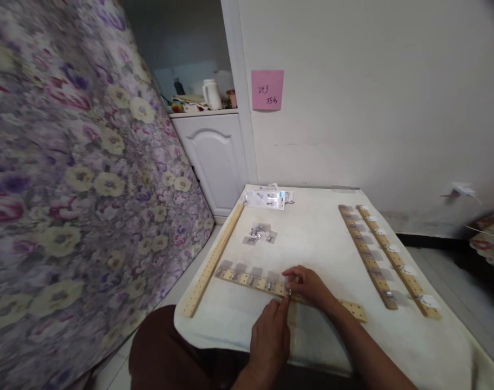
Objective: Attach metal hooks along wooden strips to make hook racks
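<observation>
A perforated wooden strip [253,281] lies across the near part of a white cloth-covered table [312,244], with several small clear-tabbed metal clips set along it. My right hand [310,286] rests on the strip, fingers curled and pinching at a spot on it. My left hand [269,338] reaches up from below, its fingertips meeting the same spot on the strip. What the fingers pinch is too small to name. A loose pile of small clips [260,234] lies beyond the strip.
Another perforated strip [214,260] lies along the table's left edge. Two strips with fittings [383,257] lie at the right. A clear packet [267,197] sits at the far edge. A floral mattress [68,179] leans at left. A white cabinet [210,151] and pink note [267,90] are behind.
</observation>
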A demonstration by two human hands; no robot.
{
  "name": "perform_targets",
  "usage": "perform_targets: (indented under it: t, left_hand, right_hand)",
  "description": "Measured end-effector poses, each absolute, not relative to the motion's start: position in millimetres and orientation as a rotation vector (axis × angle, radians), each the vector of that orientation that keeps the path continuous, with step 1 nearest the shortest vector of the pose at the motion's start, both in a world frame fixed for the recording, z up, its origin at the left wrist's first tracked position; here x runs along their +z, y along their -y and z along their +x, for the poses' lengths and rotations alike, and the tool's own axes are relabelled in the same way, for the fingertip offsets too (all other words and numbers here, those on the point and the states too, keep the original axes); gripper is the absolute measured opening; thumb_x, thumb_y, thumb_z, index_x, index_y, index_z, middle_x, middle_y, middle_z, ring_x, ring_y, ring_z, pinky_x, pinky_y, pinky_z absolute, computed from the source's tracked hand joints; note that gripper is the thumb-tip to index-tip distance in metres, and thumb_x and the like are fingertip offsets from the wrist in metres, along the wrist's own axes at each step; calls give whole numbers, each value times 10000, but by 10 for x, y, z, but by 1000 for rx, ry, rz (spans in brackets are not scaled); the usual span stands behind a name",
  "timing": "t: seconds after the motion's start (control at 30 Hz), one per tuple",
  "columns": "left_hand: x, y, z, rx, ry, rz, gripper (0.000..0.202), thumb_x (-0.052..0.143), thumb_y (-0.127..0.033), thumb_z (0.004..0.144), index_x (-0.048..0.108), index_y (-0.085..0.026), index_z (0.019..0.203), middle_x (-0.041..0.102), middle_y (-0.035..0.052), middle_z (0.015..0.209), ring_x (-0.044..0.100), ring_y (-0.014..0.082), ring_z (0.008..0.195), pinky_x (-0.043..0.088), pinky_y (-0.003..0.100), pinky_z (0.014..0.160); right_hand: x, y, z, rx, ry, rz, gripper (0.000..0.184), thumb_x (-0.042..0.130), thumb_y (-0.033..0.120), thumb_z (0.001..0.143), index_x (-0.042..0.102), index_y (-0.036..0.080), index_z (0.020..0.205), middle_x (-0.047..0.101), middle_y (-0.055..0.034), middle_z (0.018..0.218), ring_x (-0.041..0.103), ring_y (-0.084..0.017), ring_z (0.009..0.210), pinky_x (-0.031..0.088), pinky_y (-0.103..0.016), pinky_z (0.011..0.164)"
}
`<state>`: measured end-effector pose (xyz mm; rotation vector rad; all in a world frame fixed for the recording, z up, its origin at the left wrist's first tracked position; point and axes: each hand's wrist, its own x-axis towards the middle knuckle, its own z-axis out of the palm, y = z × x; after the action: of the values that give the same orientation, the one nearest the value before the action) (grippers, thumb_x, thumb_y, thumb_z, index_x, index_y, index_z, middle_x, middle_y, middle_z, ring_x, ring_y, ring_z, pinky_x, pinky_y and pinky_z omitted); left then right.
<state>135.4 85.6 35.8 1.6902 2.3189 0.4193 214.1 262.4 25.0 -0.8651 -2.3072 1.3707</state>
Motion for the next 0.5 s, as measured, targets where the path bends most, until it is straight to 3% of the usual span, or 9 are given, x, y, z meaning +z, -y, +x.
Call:
perform_targets:
  t: [0.3, 0.5]
  left_hand:
    - [362, -834, 1344, 463, -2328, 1681, 637, 380, -64, 776, 336, -242, 1386, 543, 69, 1108, 496, 198, 1042, 417, 298, 880]
    - [270, -810, 1285, 629, -2286, 1677, 583, 345, -83, 812, 338, -204, 1382, 524, 89, 1183, 492, 191, 1086, 412, 294, 920]
  right_hand:
    - [293, -2624, 2205, 1471, 2197, -683, 330, 527, 337, 800, 665, 176, 1053, 676, -81, 990, 608, -224, 915, 456, -357, 834]
    - [337, -2584, 2222, 1417, 2205, -698, 311, 513, 328, 804, 666, 169, 1023, 688, -79, 966, 613, -223, 896, 463, -351, 814]
